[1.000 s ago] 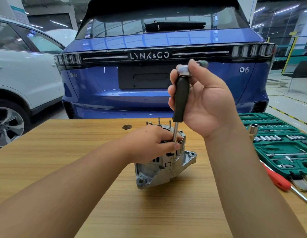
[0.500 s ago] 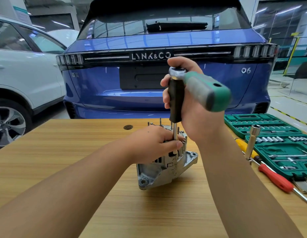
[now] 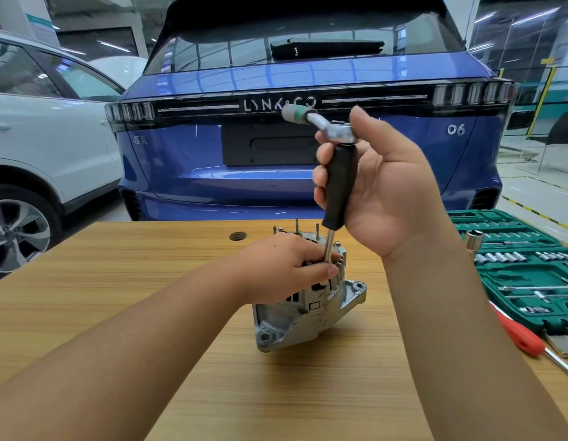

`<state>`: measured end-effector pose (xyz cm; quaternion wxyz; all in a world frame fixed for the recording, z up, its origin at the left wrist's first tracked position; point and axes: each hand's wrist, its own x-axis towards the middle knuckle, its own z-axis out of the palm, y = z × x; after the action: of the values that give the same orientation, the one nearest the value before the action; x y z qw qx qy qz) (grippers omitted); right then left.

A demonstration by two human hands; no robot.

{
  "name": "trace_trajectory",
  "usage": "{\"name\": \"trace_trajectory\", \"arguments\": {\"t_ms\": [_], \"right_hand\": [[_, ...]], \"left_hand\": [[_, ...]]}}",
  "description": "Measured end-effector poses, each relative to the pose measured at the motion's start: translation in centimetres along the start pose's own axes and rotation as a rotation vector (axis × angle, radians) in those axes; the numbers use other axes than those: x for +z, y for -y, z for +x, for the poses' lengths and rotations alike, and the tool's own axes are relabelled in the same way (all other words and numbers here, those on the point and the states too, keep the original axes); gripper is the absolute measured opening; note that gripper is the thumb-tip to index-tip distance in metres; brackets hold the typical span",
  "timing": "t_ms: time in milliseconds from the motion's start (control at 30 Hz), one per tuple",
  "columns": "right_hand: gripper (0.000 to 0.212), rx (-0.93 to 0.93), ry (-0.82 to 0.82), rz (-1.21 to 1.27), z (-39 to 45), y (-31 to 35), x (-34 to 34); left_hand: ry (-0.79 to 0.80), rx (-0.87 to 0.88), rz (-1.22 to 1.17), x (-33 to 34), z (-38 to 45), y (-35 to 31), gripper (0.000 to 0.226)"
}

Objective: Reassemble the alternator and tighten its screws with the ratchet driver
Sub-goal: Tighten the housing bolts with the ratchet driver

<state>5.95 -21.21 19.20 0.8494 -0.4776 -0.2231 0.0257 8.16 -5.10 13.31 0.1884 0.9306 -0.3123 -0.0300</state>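
Note:
A silver alternator [image 3: 303,316] stands on the wooden table [image 3: 149,281], several studs sticking up from its top. My left hand [image 3: 285,268] grips its upper part, fingers beside the driver's steel shaft. The ratchet driver [image 3: 338,186] stands nearly upright, its black grip above the alternator and its tip down in the housing. My right hand [image 3: 387,192] is wrapped around the black grip. The ratchet's chrome head and green-grey handle point away to the upper left.
An open green socket set case [image 3: 527,275] lies at the right. A red-handled screwdriver [image 3: 521,335] lies in front of it, and a chrome socket [image 3: 473,240] stands by the case. A blue car's rear [image 3: 276,148] is just behind the table; a white car [image 3: 37,148] stands left.
The ratchet's green handle has swung round from pointing right and towards me to pointing away at the upper left. My left hand and the alternator have stayed put.

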Motion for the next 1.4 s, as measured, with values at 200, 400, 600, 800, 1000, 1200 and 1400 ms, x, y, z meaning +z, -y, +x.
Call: {"name": "trace_trajectory", "arguments": {"t_ms": [200,400,600,800,1000,1200,1400], "right_hand": [[0.028,0.087,0.134,0.066,-0.1,0.7,-0.7],[0.022,-0.242,0.015,-0.1,0.4,-1.5,0.2],[0.027,-0.581,0.015,-0.495,0.7,-3.0,0.6],[0.053,-0.358,0.099,-0.111,0.8,-1.6,0.2],[0.042,-0.272,0.066,-0.095,1.2,-1.3,0.3],[0.039,-0.336,-0.234,-0.251,0.4,-1.2,0.1],[0.033,0.068,0.035,0.11,0.2,0.5,-1.0]], "left_hand": [[0.037,-0.001,0.025,-0.3,-0.1,-0.1,0.032],[0.013,-0.009,-0.021,0.0,-0.1,-0.3,0.014],[-0.023,0.002,-0.02,-0.2,-0.1,-0.5,0.033],[-0.011,0.009,-0.023,-0.1,0.0,-0.4,0.014],[-0.009,-0.006,-0.015,0.0,0.2,-0.1,0.026],[0.007,0.023,0.002,0.2,0.1,-0.2,0.016],[0.02,0.03,0.015,-0.2,0.0,-0.1,0.023]]}}
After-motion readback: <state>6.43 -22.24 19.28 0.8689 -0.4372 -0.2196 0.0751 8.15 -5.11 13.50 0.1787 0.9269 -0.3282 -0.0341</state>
